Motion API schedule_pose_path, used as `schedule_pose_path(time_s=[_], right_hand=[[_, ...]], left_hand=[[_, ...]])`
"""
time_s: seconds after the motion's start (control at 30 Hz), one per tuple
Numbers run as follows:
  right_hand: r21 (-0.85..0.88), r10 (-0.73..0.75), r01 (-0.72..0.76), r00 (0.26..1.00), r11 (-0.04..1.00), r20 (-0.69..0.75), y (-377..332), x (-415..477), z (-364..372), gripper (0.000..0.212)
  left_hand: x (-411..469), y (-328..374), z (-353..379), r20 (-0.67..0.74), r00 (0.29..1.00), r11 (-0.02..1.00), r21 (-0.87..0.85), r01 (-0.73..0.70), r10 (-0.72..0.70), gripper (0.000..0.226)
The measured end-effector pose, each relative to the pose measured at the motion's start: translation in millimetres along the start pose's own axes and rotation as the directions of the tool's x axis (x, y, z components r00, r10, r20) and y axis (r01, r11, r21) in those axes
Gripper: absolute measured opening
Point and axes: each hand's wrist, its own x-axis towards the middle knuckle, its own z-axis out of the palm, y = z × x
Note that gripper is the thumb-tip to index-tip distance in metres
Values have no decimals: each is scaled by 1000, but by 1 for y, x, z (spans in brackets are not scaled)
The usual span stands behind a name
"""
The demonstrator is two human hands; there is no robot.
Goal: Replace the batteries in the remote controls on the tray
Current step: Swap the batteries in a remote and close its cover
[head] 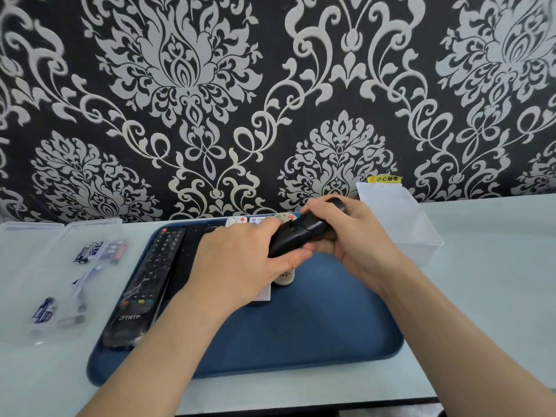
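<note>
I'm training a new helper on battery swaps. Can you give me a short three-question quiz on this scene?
1. True or false: both hands hold the same black remote above the tray.
2. Where do the loose batteries lie? A) in the clear box left of the tray B) on the tray C) in the box at the right
3. Fill in: the long black remote lies along the tray's ____ side.

Key: 1 true: left hand and right hand both grip it. 2 A: the clear box. 3 left.
</note>
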Motion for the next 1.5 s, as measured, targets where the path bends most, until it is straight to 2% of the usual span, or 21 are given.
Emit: schedule_pose_path(time_s=[0.2, 0.27, 0.33, 0.4, 0.47, 0.57, 0.63, 0.7, 0.87, 1.07, 1.2, 1.33, 1.4, 1.5], right_hand=[[73, 3, -16, 983, 997, 182, 1, -4, 3, 13], [74, 7, -24, 973, 997, 231, 3, -5, 5, 13], [39, 9, -17, 979, 999, 202, 5, -4, 6, 7], [39, 21, -26, 992, 999, 123, 5, -2, 6, 16], [132, 66, -66, 998, 989, 9, 3, 1, 3, 19], [252, 157, -131, 984, 959, -88, 0, 4, -4, 21], [245, 196, -166, 975, 955, -103, 2, 4, -4, 29], [222, 205, -172, 969, 960, -135, 3, 4, -2, 37], [131, 77, -55, 984, 990, -161, 5, 3, 2, 38], [165, 74, -48, 985, 985, -154, 10, 1, 5, 48], [165, 100, -73, 982, 984, -161, 10, 1, 4, 46], [214, 149, -125, 984, 969, -98, 13, 1, 5, 42], [191, 152, -131, 983, 973, -99, 14, 1, 4, 40], [117, 158, -143, 979, 983, -127, 10, 1, 4, 31]], left_hand=[[-3, 6, -7, 35, 999, 996, -85, -25, 28, 62], [-4, 6, -7, 93, 995, 982, -187, -15, 33, 51], [-5, 6, -3, 155, 986, 944, -331, -1, 55, 47], [-5, 4, -1, 100, 991, 867, -497, -26, 87, 57], [-4, 0, -6, 36, 991, 768, -636, -76, 129, 56], [-4, -7, -17, 184, 948, 652, -758, -31, 259, 59], [-5, -8, -21, 272, 913, 624, -781, 24, 305, 65], [-6, -7, -22, 294, 907, 608, -792, 55, 301, 67], [-8, -6, -28, 326, 905, 514, -845, 149, 274, 62], [-9, -12, -33, 398, 868, 501, -839, 213, 297, 67], [-10, -7, -32, 354, 903, 572, -805, 160, 245, 68], [-10, -4, -31, 308, 927, 607, -786, 120, 215, 71], [-10, -3, -28, 299, 928, 595, -795, 114, 222, 71], [-8, -5, -22, 289, 925, 514, -848, 128, 247, 67]])
